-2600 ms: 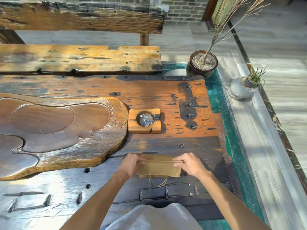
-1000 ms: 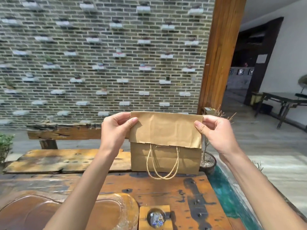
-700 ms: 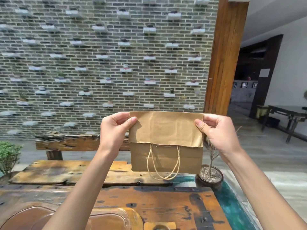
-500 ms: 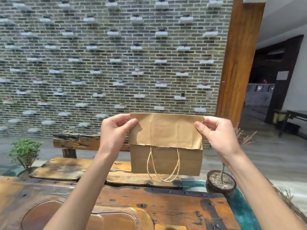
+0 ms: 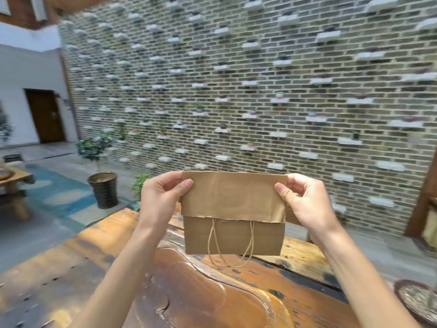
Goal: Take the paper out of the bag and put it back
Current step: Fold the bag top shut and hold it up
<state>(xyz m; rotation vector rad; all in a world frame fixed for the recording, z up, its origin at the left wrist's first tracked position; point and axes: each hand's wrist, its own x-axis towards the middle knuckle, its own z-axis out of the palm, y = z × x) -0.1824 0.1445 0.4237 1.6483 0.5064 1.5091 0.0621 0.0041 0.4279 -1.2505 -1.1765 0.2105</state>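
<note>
A flat brown paper bag (image 5: 233,235) with twine handles (image 5: 230,247) hangs in the air at chest height, above the wooden table (image 5: 212,292). A brown paper sheet (image 5: 234,196) lies folded over its upper front like a flap. My left hand (image 5: 163,197) pinches the top left corner, thumb on the front. My right hand (image 5: 305,200) pinches the top right corner the same way. I cannot tell whether the flap is a separate sheet or part of the bag.
A brick wall with small white ledges fills the background. A dark planter (image 5: 104,189) with a small tree stands on the floor at left. A gravel-filled pot (image 5: 418,301) sits at the table's right edge. A carved wooden tray (image 5: 201,297) lies below the bag.
The bag rose from the table to chest height, both hands keeping their grip on its top corners. Since then the view has swung left; the wooden post left the frame and the planter came in.
</note>
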